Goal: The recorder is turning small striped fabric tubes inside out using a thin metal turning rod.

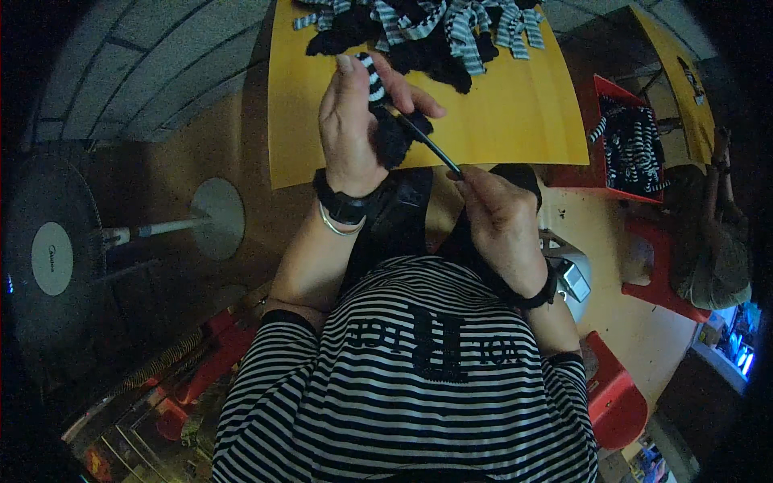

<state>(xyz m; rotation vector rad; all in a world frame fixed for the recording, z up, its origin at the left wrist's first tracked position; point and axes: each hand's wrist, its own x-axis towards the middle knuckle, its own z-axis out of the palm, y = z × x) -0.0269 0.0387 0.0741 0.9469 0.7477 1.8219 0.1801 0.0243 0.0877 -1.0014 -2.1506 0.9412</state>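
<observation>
Your left hand (349, 121) grasps 1 striped black-furred piece (392, 143) above the tabletop (507, 121), by its near edge; your right hand (501, 217) grips a dark rod (436, 149) reaching the piece.

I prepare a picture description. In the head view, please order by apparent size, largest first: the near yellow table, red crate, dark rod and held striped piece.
1. Near yellow table
2. Red crate
3. Dark rod and striped piece: unranked; both look small and are partly hidden.
</observation>
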